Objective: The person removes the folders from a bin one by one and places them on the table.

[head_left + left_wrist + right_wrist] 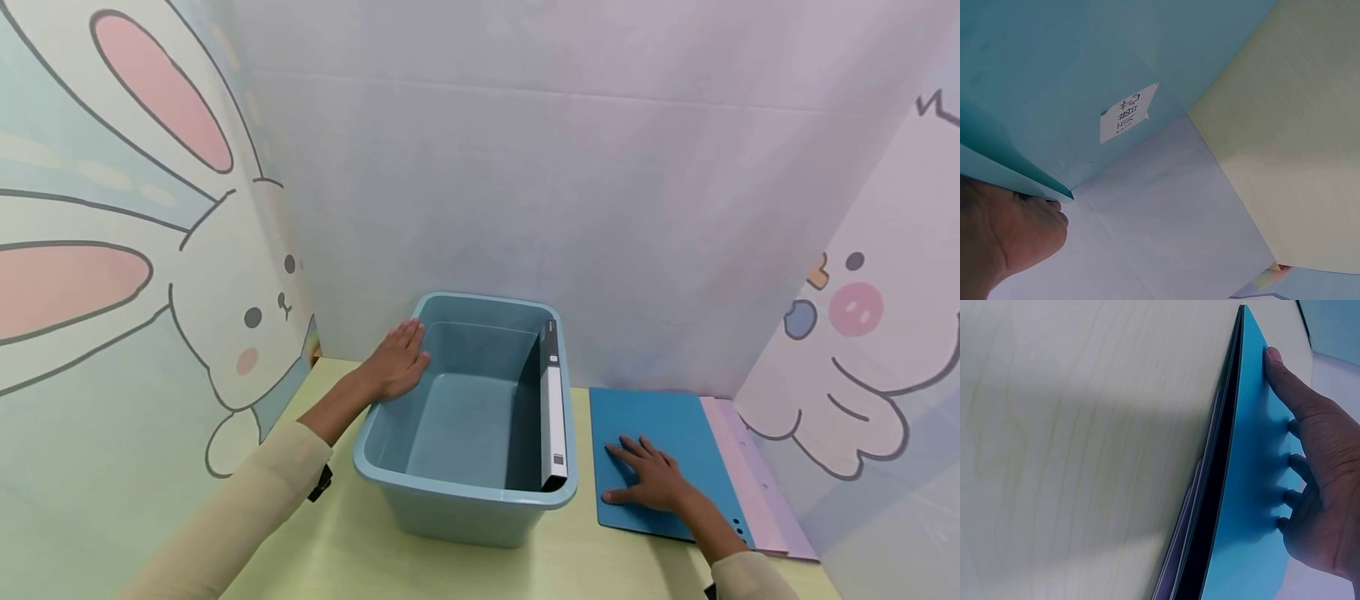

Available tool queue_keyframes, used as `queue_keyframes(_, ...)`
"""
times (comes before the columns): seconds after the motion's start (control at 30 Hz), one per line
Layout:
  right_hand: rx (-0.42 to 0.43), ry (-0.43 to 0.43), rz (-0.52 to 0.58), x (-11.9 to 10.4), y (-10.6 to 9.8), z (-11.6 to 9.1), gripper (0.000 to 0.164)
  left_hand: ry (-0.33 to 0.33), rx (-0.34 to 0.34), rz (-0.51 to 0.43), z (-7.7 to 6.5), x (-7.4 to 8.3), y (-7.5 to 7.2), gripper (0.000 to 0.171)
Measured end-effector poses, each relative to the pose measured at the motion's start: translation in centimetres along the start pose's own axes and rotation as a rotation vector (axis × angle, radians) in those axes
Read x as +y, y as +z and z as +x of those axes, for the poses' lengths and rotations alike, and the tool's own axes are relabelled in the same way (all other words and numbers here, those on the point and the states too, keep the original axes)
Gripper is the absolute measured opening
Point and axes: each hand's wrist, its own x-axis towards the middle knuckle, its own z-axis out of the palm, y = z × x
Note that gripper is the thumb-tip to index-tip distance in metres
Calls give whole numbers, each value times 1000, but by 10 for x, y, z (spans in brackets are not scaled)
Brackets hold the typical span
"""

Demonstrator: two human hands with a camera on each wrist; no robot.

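My left hand (397,362) rests on the left rim of a grey-blue plastic bin (465,486), its fingers stretched forward. In the left wrist view, that hand (1013,231) lies along the rim, and a white paper label (1127,115) with handwriting is stuck to the bin's outer wall. A narrow white box with black ends (553,408) stands upright inside, against the right wall. To the right, my right hand (651,479) lies with spread fingers on a blue folder (660,417). The right wrist view shows the fingertips (1291,499) touching the blue cover.
Under the blue folder, a pink folder (738,475) and a lilac folder (780,500) stick out to the right. Everything stands on a pale wood-grain table (330,533). Cloth walls (525,183) with cartoon animals close in the back and both sides.
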Motion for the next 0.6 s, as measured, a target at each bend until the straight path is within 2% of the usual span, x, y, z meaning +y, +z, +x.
queue_keyframes(0.27, 24, -12, -4, -2, -4, 1, 101, -4, 5, 10, 0, 1, 0, 71)
queue_keyframes(0.47, 96, -31, 21, -11, -17, 1, 99, 2, 4, -15, -2, 1, -1, 71)
queue_keyframes(0.6, 113, -27, 51, -17, -27, 3, 97, 7, 2, -19, -2, 2, -1, 71)
